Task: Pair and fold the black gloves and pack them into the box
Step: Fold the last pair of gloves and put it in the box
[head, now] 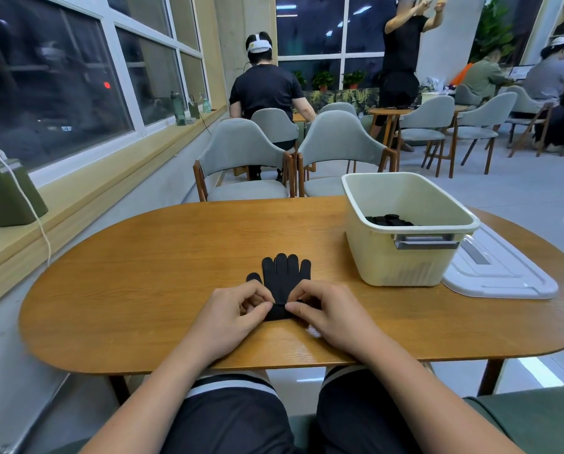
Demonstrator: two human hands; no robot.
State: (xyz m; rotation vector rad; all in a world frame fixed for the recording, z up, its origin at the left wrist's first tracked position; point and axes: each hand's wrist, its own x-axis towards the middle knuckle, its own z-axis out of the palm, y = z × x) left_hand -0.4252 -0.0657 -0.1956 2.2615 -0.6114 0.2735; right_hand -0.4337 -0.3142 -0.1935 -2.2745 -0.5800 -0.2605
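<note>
The cuff end of the black glove (285,273) is covered by the fingers of both hands, so it is unclear how far it is turned over. Nor is it clear whether one glove or a stacked pair lies there. Farther right, beyond the right hand, only the top of a dark heap of gloves (389,220) shows over the near wall of the box (402,263). That box also hides the near-left part of the lid (503,276). The left hand (231,317) is curled narrow, thumb and fingertips pinching the cuff's left edge. The right hand (326,314) is curled the same way and pinches the right edge, the two thumbs almost meeting. The counter (143,273) under both wrists is wood-grained, with rounded ends. The glove is a flat black knit just ahead of the knuckles, its fingers spread and pointing away, with a faint row of pale dots along one finger. The box is cream plastic, rectangular with a rolled rim, a grey handle (426,242) on its near wall and fine ribbing below. The lid lies flat just beside it, pale plastic with raised ridges.
</note>
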